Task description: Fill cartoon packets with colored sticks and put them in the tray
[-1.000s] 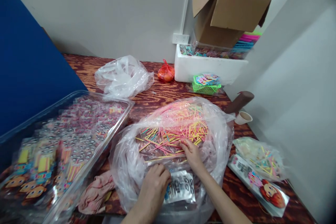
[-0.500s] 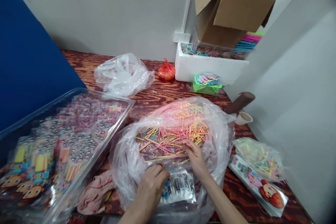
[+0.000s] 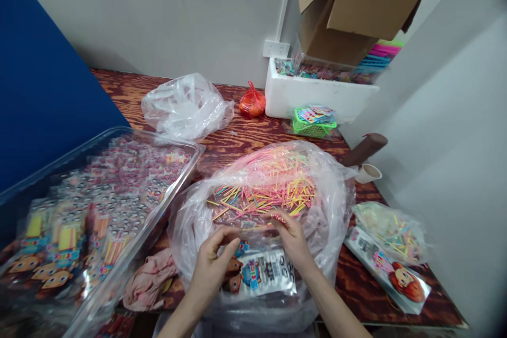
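A large clear plastic bag (image 3: 198, 211) lies open before me, with many thin pink, yellow and blue sticks (image 3: 269, 195) inside. My right hand (image 3: 292, 237) is closed over the near part of the sticks, and the ends of a small bundle of thin sticks (image 3: 279, 216) show at its fingers. Printed silver packets (image 3: 273, 272) with cartoon figures rest on the bag's near side. Just above their left end is my left hand (image 3: 214, 261), its thumb and curved fingers apart and nothing visible between them.
To the left stands a clear tub (image 3: 174, 190) of filled packets, with a pink cloth (image 3: 148, 282) beside it. A bag of sticks (image 3: 392, 232) and a printed packet (image 3: 392, 274) lie right. Behind are a green basket (image 3: 312, 128), foam box (image 3: 317, 96) and paper cup (image 3: 369, 172).
My left hand has moved left and its fingers have opened, uncovering more of the silver packets. My right hand stays near the sticks, and the bundle's ends show more clearly. The view has shifted slightly.
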Demonstrator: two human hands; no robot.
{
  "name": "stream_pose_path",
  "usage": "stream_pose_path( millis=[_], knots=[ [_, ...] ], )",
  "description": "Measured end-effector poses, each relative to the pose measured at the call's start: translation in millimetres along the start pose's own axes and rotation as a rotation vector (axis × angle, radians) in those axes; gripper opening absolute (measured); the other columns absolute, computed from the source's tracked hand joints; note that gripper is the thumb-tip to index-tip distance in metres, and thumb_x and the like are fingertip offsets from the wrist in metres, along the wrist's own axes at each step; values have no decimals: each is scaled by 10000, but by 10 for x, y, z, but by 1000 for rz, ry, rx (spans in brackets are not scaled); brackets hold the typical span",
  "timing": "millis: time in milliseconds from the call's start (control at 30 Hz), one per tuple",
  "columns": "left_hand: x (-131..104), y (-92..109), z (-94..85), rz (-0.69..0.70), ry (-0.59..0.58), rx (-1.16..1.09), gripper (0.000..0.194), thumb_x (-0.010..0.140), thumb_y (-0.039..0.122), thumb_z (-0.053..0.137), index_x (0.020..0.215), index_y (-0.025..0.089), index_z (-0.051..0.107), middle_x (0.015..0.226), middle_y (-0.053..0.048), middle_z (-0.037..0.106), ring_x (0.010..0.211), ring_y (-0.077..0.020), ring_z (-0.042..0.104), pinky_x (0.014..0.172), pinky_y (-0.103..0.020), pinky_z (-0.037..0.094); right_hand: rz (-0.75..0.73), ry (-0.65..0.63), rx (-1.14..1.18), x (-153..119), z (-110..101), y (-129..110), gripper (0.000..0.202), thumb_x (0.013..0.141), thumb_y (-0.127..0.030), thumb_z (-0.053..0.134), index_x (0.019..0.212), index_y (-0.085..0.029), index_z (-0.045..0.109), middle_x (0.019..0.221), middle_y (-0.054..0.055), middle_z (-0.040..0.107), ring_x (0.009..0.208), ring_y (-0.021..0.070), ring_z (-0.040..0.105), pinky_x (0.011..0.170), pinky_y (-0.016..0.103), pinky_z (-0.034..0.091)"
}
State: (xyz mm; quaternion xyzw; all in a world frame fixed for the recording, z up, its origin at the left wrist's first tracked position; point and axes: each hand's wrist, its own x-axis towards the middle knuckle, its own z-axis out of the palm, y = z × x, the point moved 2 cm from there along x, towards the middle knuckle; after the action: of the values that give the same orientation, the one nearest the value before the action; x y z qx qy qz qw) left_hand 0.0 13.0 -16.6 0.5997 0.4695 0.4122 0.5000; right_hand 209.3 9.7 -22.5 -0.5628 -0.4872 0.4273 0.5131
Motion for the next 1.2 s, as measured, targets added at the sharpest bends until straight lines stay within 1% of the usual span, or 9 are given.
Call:
stream_pose_path(
  millis=[133, 300, 433, 567, 667, 800, 933, 1067, 1200],
  knots=[
    [37, -37, 15, -154, -77, -152, 247, 793, 404, 668, 795, 158, 694, 727, -17, 677, 680, -154, 608, 628, -229, 476, 84, -42, 98, -50, 69, 54, 233, 866, -403, 587, 940, -226, 719, 931, 54, 708, 861, 229, 658, 676, 312, 545],
    [8, -74, -11, -235, -41, -207, 259, 756, 423, 701, 820, 176, 746, 743, -14, 695, 707, -164, 597, 652, -233, 450, 61, -36, 105, -93, 125, 47, 222, 854, -414, 627, 913, -224, 726, 895, 32, 720, 825, 203, 655, 744, 298, 518],
    [-35, -120, -73, -378, 36, -408, 292, 686, 398, 768, 898, 198, 769, 860, -33, 737, 808, -185, 621, 733, -245, 453, 58, -66, 106, -104, 157, 7, 213, 870, -403, 613, 911, -228, 729, 884, 32, 732, 855, 209, 663, 786, 302, 498],
    [-33, -7, -129, -447, 110, -628, 281, 659, 344, 802, 880, 184, 735, 821, -23, 698, 747, -153, 601, 699, -233, 445, 37, -77, 75, -96, 199, -10, 182, 871, -363, 619, 905, -226, 734, 894, 38, 736, 884, 217, 660, 827, 316, 482],
    [7, 146, -146, -423, 98, -743, 245, 684, 363, 791, 774, 170, 671, 711, 4, 623, 685, -136, 568, 683, -237, 444, 43, -95, 80, -95, 246, -13, 179, 874, -348, 612, 897, -221, 737, 887, 42, 737, 898, 221, 662, 842, 321, 475],
    [49, 216, -175, -335, 123, -645, 356, 717, 446, 759, 624, 158, 570, 617, 26, 535, 639, -118, 512, 646, -213, 407, 49, -114, 72, -98, 284, -20, 181, 878, -342, 606, 894, -221, 739, 887, 43, 737, 896, 221, 658, 836, 319, 467],
    [39, 129, -167, -271, 68, -424, 387, 765, 488, 699, 601, 159, 577, 596, 29, 529, 607, -109, 463, 607, -207, 369, 57, -118, 65, -93, 279, 6, 194, 872, -360, 613, 894, -216, 740, 879, 46, 736, 883, 226, 656, 827, 322, 466],
    [15, 65, -139, -297, -25, -337, 281, 714, 444, 744, 779, 172, 712, 747, -12, 678, 740, -162, 574, 698, -239, 427, 83, -105, 72, -100, 274, 79, 217, 847, -399, 639, 867, -209, 743, 857, 47, 736, 860, 233, 657, 810, 328, 472],
    [37, 92, -151, -341, 40, -433, 313, 674, 407, 771, 904, 196, 739, 856, -25, 727, 832, -185, 619, 775, -261, 452, 118, -79, 118, -133, 301, 160, 265, 808, -452, 675, 865, -202, 740, 856, 58, 740, 854, 247, 666, 815, 354, 485]
  ],
)
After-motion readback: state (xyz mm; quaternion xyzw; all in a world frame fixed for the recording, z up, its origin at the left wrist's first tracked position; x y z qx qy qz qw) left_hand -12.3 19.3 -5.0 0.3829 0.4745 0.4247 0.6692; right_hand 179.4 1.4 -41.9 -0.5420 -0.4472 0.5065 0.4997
